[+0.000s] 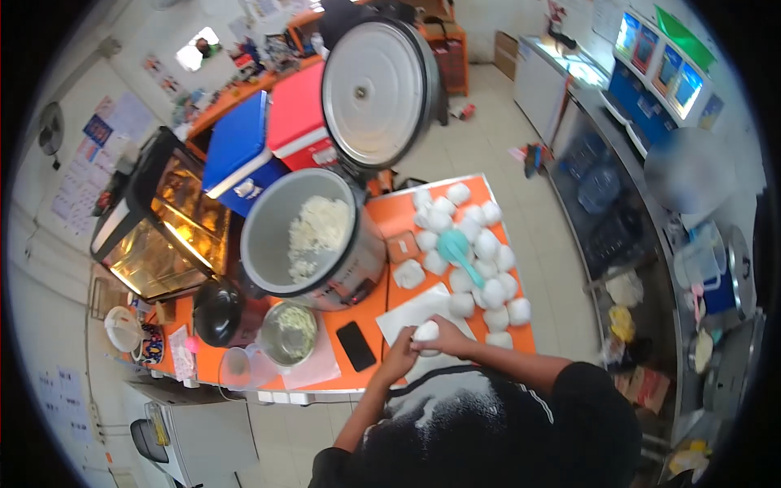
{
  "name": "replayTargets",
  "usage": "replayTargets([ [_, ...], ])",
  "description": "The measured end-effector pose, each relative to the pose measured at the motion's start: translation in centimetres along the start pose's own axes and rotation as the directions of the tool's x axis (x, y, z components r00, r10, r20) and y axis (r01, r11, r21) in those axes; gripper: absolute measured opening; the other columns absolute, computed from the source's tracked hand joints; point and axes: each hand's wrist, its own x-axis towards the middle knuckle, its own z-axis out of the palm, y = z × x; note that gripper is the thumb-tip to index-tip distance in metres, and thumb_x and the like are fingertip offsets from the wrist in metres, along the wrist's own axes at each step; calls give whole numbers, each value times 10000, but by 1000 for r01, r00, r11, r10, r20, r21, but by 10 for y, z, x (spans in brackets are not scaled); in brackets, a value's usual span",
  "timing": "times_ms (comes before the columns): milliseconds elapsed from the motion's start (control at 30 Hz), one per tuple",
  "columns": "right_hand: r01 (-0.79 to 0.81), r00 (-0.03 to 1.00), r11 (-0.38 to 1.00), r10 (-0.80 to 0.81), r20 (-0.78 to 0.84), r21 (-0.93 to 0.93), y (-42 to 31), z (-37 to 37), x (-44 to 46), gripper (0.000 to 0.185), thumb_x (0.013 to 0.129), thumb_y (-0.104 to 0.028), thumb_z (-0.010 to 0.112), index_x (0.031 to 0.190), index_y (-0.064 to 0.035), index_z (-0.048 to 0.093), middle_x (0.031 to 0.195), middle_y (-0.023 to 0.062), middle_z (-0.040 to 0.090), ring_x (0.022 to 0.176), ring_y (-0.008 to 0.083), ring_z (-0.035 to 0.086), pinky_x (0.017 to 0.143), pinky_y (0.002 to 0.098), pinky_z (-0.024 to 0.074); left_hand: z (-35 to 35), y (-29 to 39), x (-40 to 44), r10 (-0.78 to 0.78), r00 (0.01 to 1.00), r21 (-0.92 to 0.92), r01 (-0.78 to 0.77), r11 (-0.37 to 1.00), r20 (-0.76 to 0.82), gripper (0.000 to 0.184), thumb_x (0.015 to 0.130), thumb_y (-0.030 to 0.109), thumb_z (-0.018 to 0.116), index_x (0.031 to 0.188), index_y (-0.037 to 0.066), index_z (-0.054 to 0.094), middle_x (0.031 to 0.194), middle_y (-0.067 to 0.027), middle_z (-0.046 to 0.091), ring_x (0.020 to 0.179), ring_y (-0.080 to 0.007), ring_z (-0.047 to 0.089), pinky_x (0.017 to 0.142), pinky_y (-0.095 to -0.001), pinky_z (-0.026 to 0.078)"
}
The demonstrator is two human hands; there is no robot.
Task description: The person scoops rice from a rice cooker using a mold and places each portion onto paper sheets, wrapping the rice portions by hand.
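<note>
Both hands meet over a white sheet [393, 321] at the table's front edge. My left hand [399, 355] and my right hand [449, 337] are closed around a white wrapped ball [426, 332]. Several similar white balls [486, 244] are heaped on the right of the orange table, with a teal scoop [457, 248] lying on them. A large open cooker [264, 236] holds white rice [320, 232]. Left of the hands lies a black phone [355, 345], and beyond it a metal bowl [271, 333] with pale shredded food.
The cooker's raised lid [370, 93] stands behind it. Blue [240, 154] and red [297, 114] coolers are at the back, a lit food warmer [163, 220] at the left. A steel counter [602, 122] runs along the right wall.
</note>
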Motion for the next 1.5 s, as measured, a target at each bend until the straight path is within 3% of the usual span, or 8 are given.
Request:
replayTargets([
  [167,24,967,975,-78,242,219,-10,-28,-9,668,727,-291,897,1235,-67,525,1101,81,624,1038,169,598,881,325,502,13,24,-11,-72,989,-587,134,798,128,509,887,-50,620,1322,85,393,1062,-32,455,888,-104,479,808,-270,438],
  [467,-201,833,887,-68,549,415,-37,-53,0,1005,698,-216,903,1527,-113,345,1178,69,582,1093,170,572,930,341,481,-8,43,23,47,981,-86,-64,994,-187,702,675,3,812,1284,94,477,1186,-81,413,836,-170,412,765,-293,432],
  [600,86,996,988,-83,26,-131,-67,-93,59,829,724,-311,891,1382,-77,445,1232,123,591,1139,222,587,964,387,482,-4,28,42,19,902,22,-11,1000,-432,569,782,71,811,1262,65,506,1167,-106,445,789,-183,422,745,-304,430],
  [733,113,874,959,-220,-433,-260,-61,-147,174,855,801,-551,782,1349,-9,411,1291,224,573,1201,375,585,1001,425,477,-11,-2,31,19,911,-47,-42,998,-413,429,869,100,746,1233,43,527,1166,-126,500,776,-193,471,721,-308,445],
  [967,-452,824,706,97,-558,-545,-41,-189,294,909,917,-787,361,1405,-23,416,1412,258,505,1336,441,468,1105,636,276,-29,-62,0,-97,954,-7,99,995,-285,412,866,118,740,1219,42,544,1159,-138,530,806,-214,548,737,-333,490],
  [1267,-220,857,825,-92,-508,-521,3,-231,291,526,996,-462,536,1225,10,577,1103,276,647,1053,408,628,953,456,478,-66,-82,2,-202,910,-69,190,979,-361,343,876,94,707,1186,39,569,1118,-133,536,772,-197,551,725,-324,492],
  [1400,-283,789,472,-380,-482,-835,-35,-205,218,545,942,-379,629,1293,26,532,1156,256,664,1145,412,614,969,484,481,-86,-78,-1,-235,877,-130,199,971,-418,302,883,62,683,1167,53,581,1070,-127,533,741,-187,547,675,-310,476],
  [1500,-358,927,533,100,-363,-767,-70,-142,161,620,911,-327,658,1371,38,459,1157,273,655,1055,435,641,876,504,512,-106,-70,2,-293,800,-245,188,951,-523,317,878,32,664,1175,50,553,1042,-107,513,756,-175,530,681,-307,457],
])
